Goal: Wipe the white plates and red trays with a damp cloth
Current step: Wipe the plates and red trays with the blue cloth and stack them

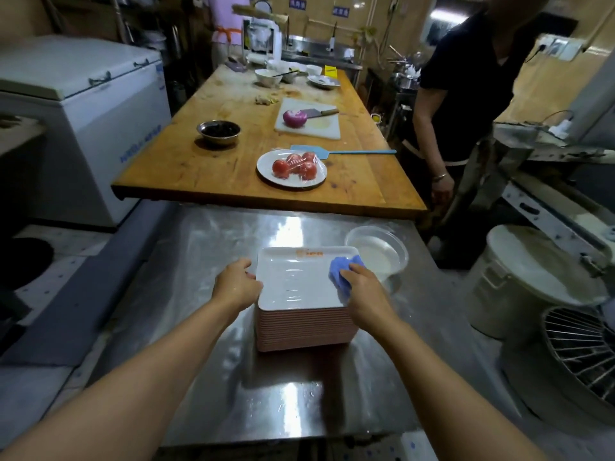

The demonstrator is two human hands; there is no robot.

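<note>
A white square plate (296, 281) lies on top of a tall stack of reddish trays (303, 331) on the steel table (233, 377). My left hand (237, 285) holds the plate's left edge, fingers curled over the rim. My right hand (364, 291) grips a blue cloth (342, 271) and presses it on the plate's right side.
A clear bowl of water (379, 254) stands just right of the stack. Beyond is a wooden table (206, 168) with a plate of wrapped tomatoes (292, 168), a blue swatter, a cutting board and bowls. A person in black (466, 94) stands at right; a white bucket (519, 277) sits at right.
</note>
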